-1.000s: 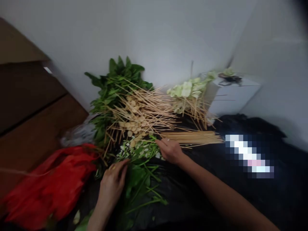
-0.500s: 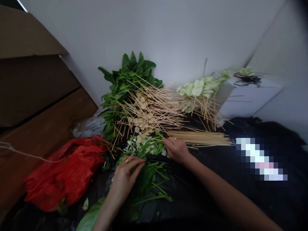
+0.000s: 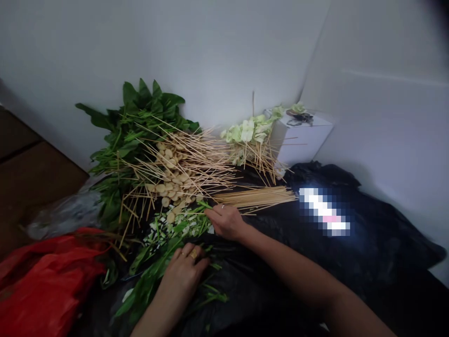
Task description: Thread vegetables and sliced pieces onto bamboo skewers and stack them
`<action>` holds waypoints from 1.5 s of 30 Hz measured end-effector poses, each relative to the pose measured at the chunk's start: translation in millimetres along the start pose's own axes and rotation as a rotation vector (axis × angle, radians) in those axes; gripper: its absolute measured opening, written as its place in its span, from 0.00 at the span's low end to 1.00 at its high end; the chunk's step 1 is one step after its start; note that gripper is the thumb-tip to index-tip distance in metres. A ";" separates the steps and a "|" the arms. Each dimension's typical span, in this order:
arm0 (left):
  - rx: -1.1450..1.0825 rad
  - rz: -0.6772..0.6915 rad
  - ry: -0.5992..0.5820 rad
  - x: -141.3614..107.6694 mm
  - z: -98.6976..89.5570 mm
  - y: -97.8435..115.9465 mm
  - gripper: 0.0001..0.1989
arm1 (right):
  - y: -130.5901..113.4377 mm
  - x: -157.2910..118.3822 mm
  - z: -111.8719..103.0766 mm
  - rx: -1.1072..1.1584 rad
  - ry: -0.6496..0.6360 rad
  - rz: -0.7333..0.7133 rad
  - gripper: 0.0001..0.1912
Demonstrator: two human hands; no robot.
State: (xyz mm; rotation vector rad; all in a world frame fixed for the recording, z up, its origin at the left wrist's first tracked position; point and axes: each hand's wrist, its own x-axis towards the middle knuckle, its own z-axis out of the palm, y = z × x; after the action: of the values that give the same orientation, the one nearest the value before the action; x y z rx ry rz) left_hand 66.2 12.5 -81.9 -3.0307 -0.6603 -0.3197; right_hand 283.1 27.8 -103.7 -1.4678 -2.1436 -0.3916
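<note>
My left hand [image 3: 185, 269], with a gold ring, is closed over the stems of leafy greens [image 3: 154, 271] lying on black plastic. Fingers pinched, my right hand [image 3: 226, 222] holds what looks like a thin bamboo skewer, mostly hidden; a green stem shows at its fingertips. Just left of that hand lies a heap of chopped green and white pieces [image 3: 175, 227]. Behind the heap are skewers threaded with pale round slices [image 3: 171, 182]. A bundle of bare bamboo skewers [image 3: 259, 196] rests beyond my right hand. Loose cut stems [image 3: 213, 295] lie below my left hand.
Skewered leafy greens [image 3: 140, 117] are piled against the wall, with skewered cabbage pieces [image 3: 247, 131] to the right by a white box [image 3: 301, 140]. A red plastic bag [image 3: 45, 281] is at left. Black plastic [image 3: 368, 224] covers the right, with a blurred bright patch on it.
The view has swung to the right, so everything sits farther left. My left hand has turned palm-down and its fingers have curled over the greens. My right hand stays beside the chopped heap.
</note>
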 end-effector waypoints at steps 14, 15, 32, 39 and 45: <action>-0.764 -0.471 0.529 23.3 -38.5 -68.9 0.09 | 8.1 0.5 6.4 0.037 -0.006 0.091 0.15; -0.840 -0.556 0.600 26.1 -34.6 -75.5 0.11 | 10.0 1.7 5.8 0.038 0.001 0.109 0.15; -1.283 -0.785 0.815 24.5 -2.7 -86.2 0.25 | -9.2 63.8 -41.4 0.077 0.142 0.166 0.16; -1.333 -0.777 0.815 22.0 -5.2 -74.1 0.23 | -6.1 53.2 -34.8 0.283 0.150 0.207 0.14; -1.356 -0.764 0.833 22.1 -10.4 -67.2 0.21 | -4.4 45.7 -34.1 0.515 0.056 0.190 0.12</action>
State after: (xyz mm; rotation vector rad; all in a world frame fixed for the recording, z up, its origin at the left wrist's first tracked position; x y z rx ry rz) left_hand 56.0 82.0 -68.6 -2.5795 -1.9714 -2.7436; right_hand 274.3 44.6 -49.8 -1.3182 -1.8519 0.1776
